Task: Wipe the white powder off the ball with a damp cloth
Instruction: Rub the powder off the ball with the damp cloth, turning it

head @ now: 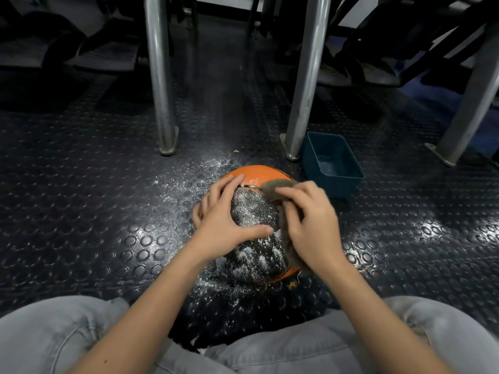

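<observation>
An orange and black ball (253,211) rests on the studded dark floor in front of my knees. White powder covers its black patterned panel, thickest near the bottom. My left hand (221,214) lies spread over the ball's left side, thumb across the black panel, holding it still. My right hand (310,225) presses a brown-grey cloth (275,188) against the ball's right side; the cloth's top edge sticks out beyond my fingers and more of it trails under my palm.
A dark teal rectangular tub (332,163) stands just behind the ball to the right. Three metal legs (159,76) rise from the floor behind. Spilled powder (199,171) dusts the floor around the ball. My grey-trousered knees (54,338) frame the bottom.
</observation>
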